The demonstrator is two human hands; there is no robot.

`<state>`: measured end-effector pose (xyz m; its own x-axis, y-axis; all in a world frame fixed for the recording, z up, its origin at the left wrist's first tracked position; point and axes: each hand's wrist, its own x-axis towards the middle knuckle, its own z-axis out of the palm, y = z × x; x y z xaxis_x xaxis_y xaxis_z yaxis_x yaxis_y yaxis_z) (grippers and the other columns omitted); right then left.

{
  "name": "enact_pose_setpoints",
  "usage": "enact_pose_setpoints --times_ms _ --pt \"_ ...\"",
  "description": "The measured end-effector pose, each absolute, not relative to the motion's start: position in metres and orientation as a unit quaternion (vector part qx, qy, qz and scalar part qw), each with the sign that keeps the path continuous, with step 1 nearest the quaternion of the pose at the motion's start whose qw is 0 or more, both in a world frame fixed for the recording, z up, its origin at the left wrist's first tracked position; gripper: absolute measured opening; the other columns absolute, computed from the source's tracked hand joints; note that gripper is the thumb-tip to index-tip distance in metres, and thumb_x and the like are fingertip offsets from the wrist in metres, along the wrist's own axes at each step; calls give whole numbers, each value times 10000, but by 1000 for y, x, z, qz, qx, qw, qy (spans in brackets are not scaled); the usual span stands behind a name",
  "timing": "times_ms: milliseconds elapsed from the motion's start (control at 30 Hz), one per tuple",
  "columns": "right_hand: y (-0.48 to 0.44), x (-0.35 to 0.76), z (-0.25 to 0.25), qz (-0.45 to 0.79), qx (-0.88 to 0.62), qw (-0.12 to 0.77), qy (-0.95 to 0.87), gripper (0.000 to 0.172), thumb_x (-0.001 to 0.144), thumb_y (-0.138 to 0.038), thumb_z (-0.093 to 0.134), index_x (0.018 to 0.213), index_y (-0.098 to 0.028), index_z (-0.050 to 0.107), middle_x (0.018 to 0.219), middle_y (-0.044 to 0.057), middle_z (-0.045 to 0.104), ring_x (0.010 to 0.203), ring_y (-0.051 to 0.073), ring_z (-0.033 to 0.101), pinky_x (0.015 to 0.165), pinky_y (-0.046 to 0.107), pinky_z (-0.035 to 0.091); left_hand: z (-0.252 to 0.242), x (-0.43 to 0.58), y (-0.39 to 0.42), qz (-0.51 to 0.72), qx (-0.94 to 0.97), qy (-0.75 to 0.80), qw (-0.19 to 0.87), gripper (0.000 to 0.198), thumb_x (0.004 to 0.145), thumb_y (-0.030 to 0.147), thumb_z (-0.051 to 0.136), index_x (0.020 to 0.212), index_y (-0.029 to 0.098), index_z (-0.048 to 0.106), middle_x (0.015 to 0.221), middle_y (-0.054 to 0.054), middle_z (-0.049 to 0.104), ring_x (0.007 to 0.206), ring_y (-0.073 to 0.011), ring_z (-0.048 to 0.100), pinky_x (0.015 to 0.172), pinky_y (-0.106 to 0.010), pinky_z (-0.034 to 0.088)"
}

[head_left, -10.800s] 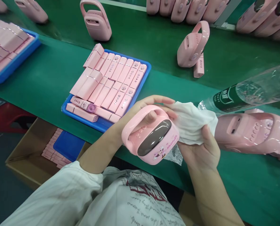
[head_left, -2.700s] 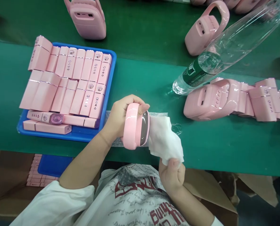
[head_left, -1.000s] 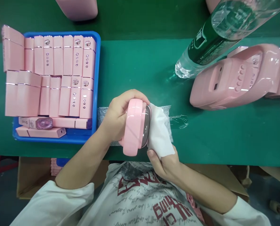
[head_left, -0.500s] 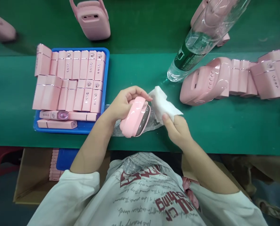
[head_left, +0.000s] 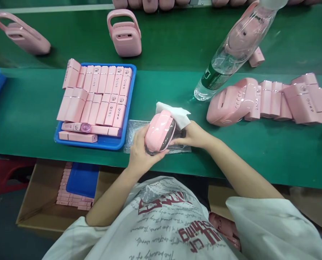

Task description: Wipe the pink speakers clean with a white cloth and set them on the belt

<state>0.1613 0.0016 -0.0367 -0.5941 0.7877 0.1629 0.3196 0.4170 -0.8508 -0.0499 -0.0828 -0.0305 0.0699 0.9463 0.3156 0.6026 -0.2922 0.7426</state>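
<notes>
My left hand [head_left: 139,153] is closed round the left and lower side of a small pink speaker [head_left: 159,130], which has a carry handle and a dark front panel. From the right, my right hand [head_left: 195,135] reaches to the speaker's dark side with the thumb at its lower edge. A white wipe [head_left: 178,115] is pinched in that hand and lies against the far side of the speaker; some of its fingers are hidden behind it. Beneath the speaker, a clear plastic bag [head_left: 132,130] lies flat on the green table [head_left: 161,88].
To the left, a blue tray [head_left: 111,145] holds several pink microphones [head_left: 103,130] or similar slim pieces. A water bottle [head_left: 213,77] stands ahead on the right, beside another pink speaker [head_left: 227,103] and a row of pink pieces [head_left: 299,99]. More speakers [head_left: 127,39] stand farther back.
My left hand has shifted from the top of the speaker to its lower left side. My right hand has brought the wipe against the speaker. The view has tilted, showing more of the back.
</notes>
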Motion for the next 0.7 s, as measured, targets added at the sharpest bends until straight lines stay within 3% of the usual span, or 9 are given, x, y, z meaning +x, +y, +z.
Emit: enact_pose_setpoints --times_ms 167,267,533,700 --pt "-16 160 -26 412 -353 377 -750 819 593 -506 828 1283 -168 544 1228 119 624 1167 322 563 991 453 463 -13 -74 -51 384 743 393 383 848 614 278 841 1357 239 435 1324 -120 551 1209 -282 545 1012 -392 458" --pt "-29 161 -17 408 -343 378 -757 903 577 -457 853 1360 -205 482 1319 97 575 1212 320 529 1056 480 406 -5 -80 -40 335 778 310 432 871 622 213 816 1388 260 406 1390 -130 498 1273 -295 489 1066 -420 410" --pt "-42 163 -29 333 -343 366 -799 899 683 -469 786 1437 -203 375 1442 84 466 1306 333 449 1135 501 314 -19 -69 -37 281 828 251 415 872 692 180 726 1450 281 307 1450 -133 429 1368 -314 368 1151 -497 275" --pt "-49 171 -40 364 -326 352 -798 942 683 -436 798 1459 -202 317 1479 110 412 1362 346 384 1156 518 306 -29 -62 -40 326 827 261 376 881 680 285 783 1428 233 321 1391 -174 451 1309 -310 425 1089 -483 368"
